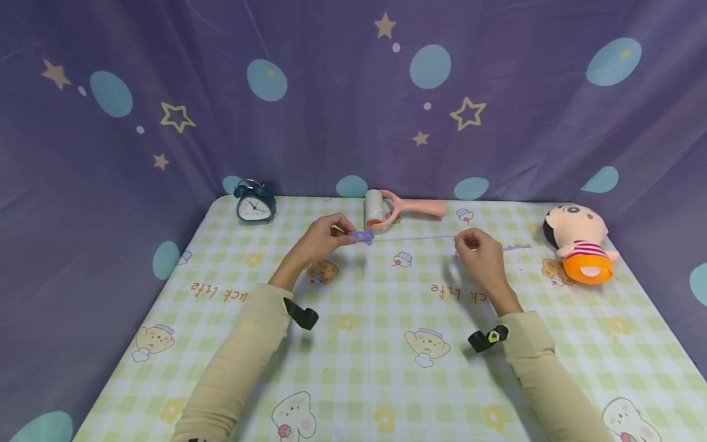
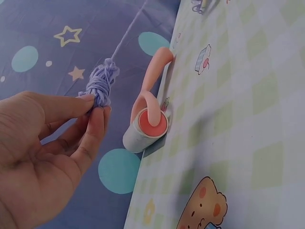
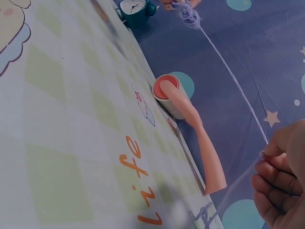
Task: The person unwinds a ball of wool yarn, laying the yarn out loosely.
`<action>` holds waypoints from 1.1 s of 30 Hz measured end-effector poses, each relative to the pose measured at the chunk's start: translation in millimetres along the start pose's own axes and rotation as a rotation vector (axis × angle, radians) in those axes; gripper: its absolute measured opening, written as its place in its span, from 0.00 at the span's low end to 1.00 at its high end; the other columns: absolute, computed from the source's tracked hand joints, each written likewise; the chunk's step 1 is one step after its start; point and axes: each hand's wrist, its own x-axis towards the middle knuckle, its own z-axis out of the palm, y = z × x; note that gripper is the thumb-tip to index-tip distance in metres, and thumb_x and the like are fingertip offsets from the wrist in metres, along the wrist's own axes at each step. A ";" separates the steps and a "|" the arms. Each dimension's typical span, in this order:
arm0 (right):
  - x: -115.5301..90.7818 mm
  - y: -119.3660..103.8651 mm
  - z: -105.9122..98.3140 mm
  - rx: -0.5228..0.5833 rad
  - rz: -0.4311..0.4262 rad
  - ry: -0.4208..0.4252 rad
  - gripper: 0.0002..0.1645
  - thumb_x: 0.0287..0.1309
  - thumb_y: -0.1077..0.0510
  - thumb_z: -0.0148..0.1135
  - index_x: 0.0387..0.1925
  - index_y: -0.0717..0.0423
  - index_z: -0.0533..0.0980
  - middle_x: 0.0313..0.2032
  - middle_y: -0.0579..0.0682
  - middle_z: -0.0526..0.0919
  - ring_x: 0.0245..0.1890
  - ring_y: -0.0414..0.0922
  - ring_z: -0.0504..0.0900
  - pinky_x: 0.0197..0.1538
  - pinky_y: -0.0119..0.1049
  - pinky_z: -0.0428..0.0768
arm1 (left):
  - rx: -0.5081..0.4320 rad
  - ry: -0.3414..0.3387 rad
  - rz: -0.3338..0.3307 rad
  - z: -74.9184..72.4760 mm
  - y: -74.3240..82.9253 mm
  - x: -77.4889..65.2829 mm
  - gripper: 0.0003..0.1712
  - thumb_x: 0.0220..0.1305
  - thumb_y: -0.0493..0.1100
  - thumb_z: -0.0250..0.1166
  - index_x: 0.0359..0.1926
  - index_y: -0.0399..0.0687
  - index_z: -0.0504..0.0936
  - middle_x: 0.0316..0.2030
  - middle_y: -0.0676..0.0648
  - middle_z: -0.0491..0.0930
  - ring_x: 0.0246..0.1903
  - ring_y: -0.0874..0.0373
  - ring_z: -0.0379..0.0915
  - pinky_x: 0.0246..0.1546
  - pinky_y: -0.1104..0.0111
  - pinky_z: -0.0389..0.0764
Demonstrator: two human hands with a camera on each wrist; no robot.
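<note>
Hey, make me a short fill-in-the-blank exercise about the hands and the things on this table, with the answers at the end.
1. The left hand pinches a yarn bundle coloured ____.
2. The right hand pinches a strand leading to that bundle; of the alarm clock and the plush doll, the one nearer this hand is the ____.
3. On the lint roller, the handle is coloured ____.

Missing words: purple; plush doll; pink.

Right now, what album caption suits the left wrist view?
Left hand pinching a purple yarn bundle, its strand running up out of frame, a pink-handled roller nearby.
</note>
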 end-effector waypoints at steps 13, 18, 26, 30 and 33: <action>3.2 9.3 -6.2 -0.075 0.089 0.040 0.11 0.61 0.58 0.56 0.35 0.59 0.81 0.29 0.56 0.83 0.28 0.45 0.76 0.32 0.28 0.71 | -0.038 -0.006 -0.006 -4.5 1.4 -3.2 0.07 0.64 0.41 0.64 0.42 0.45 0.78 0.46 0.45 0.78 0.45 0.52 0.78 0.51 0.53 0.78; 3.7 13.6 -13.4 -0.059 0.119 0.069 0.12 0.62 0.56 0.56 0.36 0.59 0.81 0.31 0.56 0.84 0.29 0.40 0.76 0.34 0.27 0.72 | -0.003 -0.005 -0.006 -7.3 -0.4 -4.3 0.06 0.64 0.40 0.64 0.41 0.46 0.78 0.44 0.46 0.78 0.43 0.52 0.79 0.48 0.53 0.79; 5.2 19.4 -29.4 -0.067 0.182 0.102 0.15 0.64 0.53 0.54 0.40 0.59 0.80 0.34 0.57 0.83 0.29 0.37 0.74 0.33 0.27 0.72 | 0.035 -0.001 0.012 -11.0 -2.7 -3.5 0.05 0.64 0.40 0.64 0.40 0.46 0.78 0.43 0.46 0.79 0.42 0.53 0.79 0.42 0.64 0.80; 6.4 22.3 -36.0 -0.066 0.221 0.134 0.14 0.64 0.54 0.54 0.40 0.59 0.80 0.34 0.56 0.82 0.28 0.34 0.73 0.32 0.26 0.71 | 0.035 -0.002 0.013 -12.7 -2.9 -3.8 0.04 0.64 0.39 0.64 0.40 0.46 0.78 0.43 0.46 0.79 0.42 0.53 0.79 0.43 0.63 0.80; 6.9 25.2 -40.7 -0.063 0.251 0.166 0.14 0.63 0.54 0.56 0.40 0.59 0.81 0.34 0.54 0.82 0.27 0.30 0.71 0.32 0.24 0.70 | 0.042 0.000 0.010 -14.2 -2.8 -4.6 0.04 0.64 0.39 0.64 0.40 0.46 0.79 0.43 0.46 0.79 0.42 0.53 0.79 0.43 0.63 0.80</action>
